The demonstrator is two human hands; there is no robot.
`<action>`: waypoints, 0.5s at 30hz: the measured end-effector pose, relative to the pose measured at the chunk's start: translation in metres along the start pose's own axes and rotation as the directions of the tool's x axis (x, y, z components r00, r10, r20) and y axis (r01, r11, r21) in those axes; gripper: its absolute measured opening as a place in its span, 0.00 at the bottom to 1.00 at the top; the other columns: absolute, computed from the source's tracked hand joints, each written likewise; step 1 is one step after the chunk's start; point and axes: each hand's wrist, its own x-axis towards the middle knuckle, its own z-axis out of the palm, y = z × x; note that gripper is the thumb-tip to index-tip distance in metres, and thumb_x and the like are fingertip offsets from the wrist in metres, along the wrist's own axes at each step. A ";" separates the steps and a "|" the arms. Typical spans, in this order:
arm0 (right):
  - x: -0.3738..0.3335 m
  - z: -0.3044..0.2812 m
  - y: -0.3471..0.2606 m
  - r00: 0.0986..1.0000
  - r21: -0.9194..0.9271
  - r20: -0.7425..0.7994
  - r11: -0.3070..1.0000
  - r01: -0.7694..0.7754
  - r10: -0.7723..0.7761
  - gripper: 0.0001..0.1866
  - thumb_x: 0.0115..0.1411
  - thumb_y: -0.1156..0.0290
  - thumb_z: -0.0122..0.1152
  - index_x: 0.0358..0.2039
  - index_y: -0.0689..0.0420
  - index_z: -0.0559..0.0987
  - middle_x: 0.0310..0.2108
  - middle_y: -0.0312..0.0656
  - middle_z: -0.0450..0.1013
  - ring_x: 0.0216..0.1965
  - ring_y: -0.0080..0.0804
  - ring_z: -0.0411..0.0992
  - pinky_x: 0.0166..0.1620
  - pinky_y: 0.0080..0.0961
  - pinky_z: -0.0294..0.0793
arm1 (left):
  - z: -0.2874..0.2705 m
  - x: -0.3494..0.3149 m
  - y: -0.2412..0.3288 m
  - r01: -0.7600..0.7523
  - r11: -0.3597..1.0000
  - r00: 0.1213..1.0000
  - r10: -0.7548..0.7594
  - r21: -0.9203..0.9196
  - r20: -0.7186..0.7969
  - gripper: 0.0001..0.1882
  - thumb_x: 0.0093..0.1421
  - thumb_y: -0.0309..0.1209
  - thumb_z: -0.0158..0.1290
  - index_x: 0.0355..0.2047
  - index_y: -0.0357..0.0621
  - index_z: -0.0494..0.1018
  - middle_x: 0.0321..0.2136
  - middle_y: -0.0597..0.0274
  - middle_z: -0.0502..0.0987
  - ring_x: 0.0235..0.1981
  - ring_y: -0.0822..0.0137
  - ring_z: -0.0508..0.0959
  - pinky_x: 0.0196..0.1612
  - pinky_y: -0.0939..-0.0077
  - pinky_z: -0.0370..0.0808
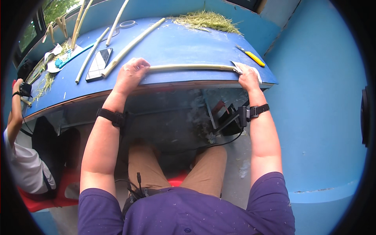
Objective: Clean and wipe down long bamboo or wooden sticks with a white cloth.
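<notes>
While one end of a pale stick (188, 67) is pinched by the curled fingers of the left hand (132, 74), its other end is grasped by the right hand (249, 77) together with a white cloth or paper (236, 65). The stick is held crosswise near the front edge of the blue table (188, 47). Beyond, a yellow cutter (255, 58), a longer pole (135, 46) and shavings (209, 21) are spread. Both forearms are stretched forward, well apart.

A purple shirt (168, 213), tan trousers (207, 166), black wrist straps (105, 114).
</notes>
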 end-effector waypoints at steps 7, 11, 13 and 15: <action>0.002 0.006 -0.006 0.999 0.000 0.005 0.999 -0.051 0.051 0.26 0.50 0.84 0.43 0.49 0.55 0.76 0.47 0.48 0.74 0.51 0.45 0.70 0.56 0.33 0.67 | -0.004 -0.001 -0.002 -0.081 0.996 0.997 0.081 -0.030 -0.009 0.08 0.52 0.27 0.59 0.33 0.40 0.78 0.27 0.63 0.73 0.29 0.69 0.74 0.36 0.75 0.71; 0.006 0.017 -0.057 0.998 0.056 0.011 0.997 0.057 -0.058 0.27 0.47 0.86 0.45 0.49 0.56 0.76 0.47 0.50 0.74 0.51 0.46 0.71 0.56 0.35 0.68 | 0.000 -0.001 -0.006 -0.077 0.997 0.996 0.077 0.006 -0.047 0.07 0.52 0.27 0.59 0.33 0.40 0.78 0.28 0.61 0.74 0.31 0.66 0.76 0.38 0.73 0.72; 0.008 0.027 -0.101 0.989 0.061 -0.021 0.987 0.149 -0.148 0.28 0.46 0.85 0.46 0.50 0.57 0.75 0.46 0.51 0.74 0.49 0.48 0.71 0.55 0.37 0.69 | 0.000 -0.001 -0.009 -0.078 0.997 0.995 0.078 0.008 -0.059 0.08 0.51 0.26 0.59 0.32 0.40 0.78 0.29 0.59 0.74 0.32 0.63 0.77 0.39 0.71 0.73; 0.006 0.040 -0.138 0.984 0.011 -0.046 0.985 0.171 -0.170 0.25 0.47 0.79 0.53 0.49 0.53 0.75 0.43 0.48 0.74 0.46 0.47 0.72 0.51 0.40 0.71 | 0.002 0.001 -0.005 -0.083 0.997 0.995 0.082 -0.009 -0.061 0.07 0.51 0.27 0.59 0.32 0.42 0.78 0.30 0.57 0.75 0.34 0.59 0.77 0.40 0.68 0.73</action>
